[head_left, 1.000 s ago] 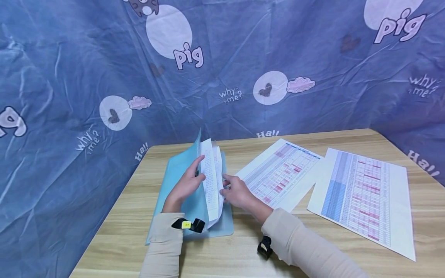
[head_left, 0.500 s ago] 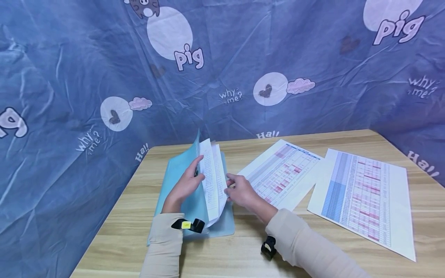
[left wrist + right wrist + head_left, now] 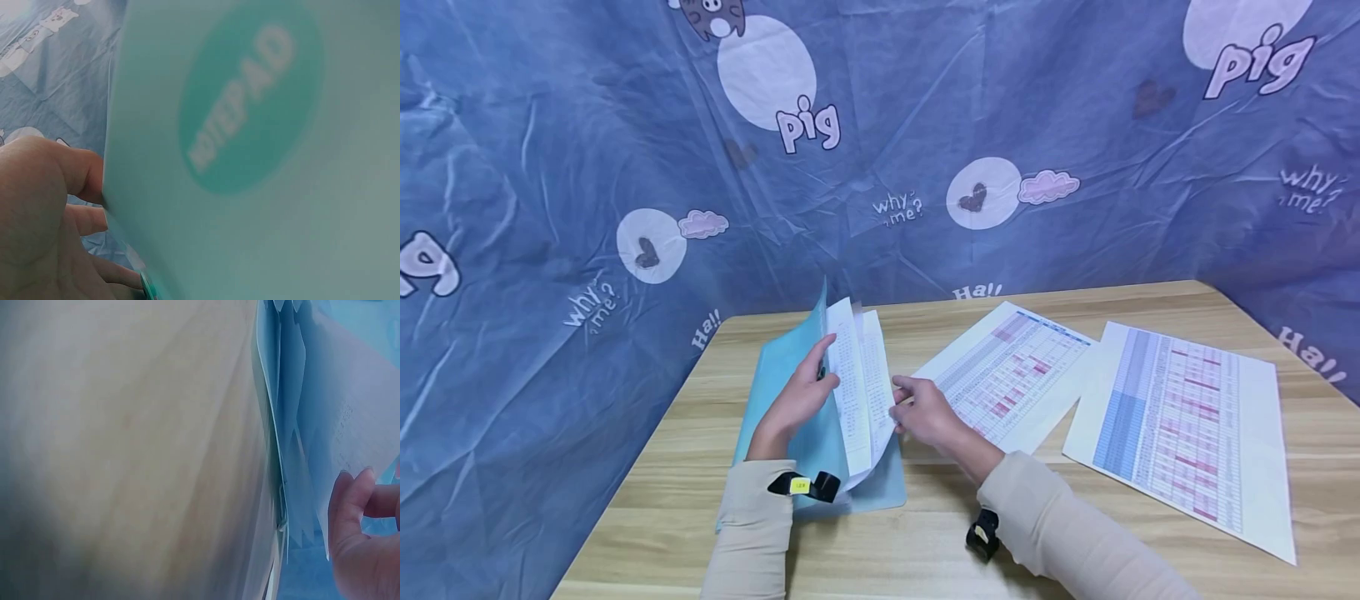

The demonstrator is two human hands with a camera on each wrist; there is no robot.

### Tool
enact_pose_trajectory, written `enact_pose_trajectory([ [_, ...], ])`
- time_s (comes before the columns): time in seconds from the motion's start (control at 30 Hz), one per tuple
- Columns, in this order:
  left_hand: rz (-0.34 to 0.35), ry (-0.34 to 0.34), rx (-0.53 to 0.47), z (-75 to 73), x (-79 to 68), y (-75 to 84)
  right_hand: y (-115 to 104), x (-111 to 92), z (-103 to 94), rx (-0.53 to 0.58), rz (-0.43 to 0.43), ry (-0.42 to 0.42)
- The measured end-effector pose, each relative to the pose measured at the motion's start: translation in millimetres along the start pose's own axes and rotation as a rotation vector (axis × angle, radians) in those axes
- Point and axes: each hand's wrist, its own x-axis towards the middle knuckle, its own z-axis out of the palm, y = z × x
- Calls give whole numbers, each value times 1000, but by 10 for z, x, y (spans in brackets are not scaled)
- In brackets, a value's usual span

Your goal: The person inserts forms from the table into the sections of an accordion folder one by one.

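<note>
A light-blue folder (image 3: pixel 778 367) stands partly open on the table in the head view, printed sheets (image 3: pixel 850 375) fanned inside it. My left hand (image 3: pixel 801 396) grips the raised cover at its edge. That cover fills much of the left wrist view, a blurred "NOTEPAD" oval (image 3: pixel 250 100) on it. With my right hand (image 3: pixel 928 412) I pinch the outer edge of one printed sheet (image 3: pixel 877 358), pulled apart from the others. The right wrist view has my right hand (image 3: pixel 365 531) at that paper's edge, beside several sheets.
Two loose printed tables lie to the right: one sheet (image 3: pixel 1000 375) with pink marks, and another sheet (image 3: pixel 1187 425) with a blue column. The first sheet's right edge meets the second. A wooden table (image 3: pixel 647 508) bears everything, and a blue patterned cloth (image 3: pixel 880 108) hangs behind.
My right hand has moved slightly to the right, drawing the sheet's edge outward, so the gap between the papers is wider. The left hand and cover have shifted only a little left.
</note>
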Motion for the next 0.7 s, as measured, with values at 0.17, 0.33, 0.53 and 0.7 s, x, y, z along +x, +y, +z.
enact_pose_trajectory([
  [0.17,-2,0,4,-9,2,4,-9,10,39,17,6,-20],
  [0.33,-3,3,3,-3,0,16,-7,32,66,-12,3,-35],
  [0.53,11,2,-6,8,-10,22,-18,43,88,-35,-6,-43],
  [0.7,20,-3,-6,17,-7,12,-38,43,102,-46,0,-55],
])
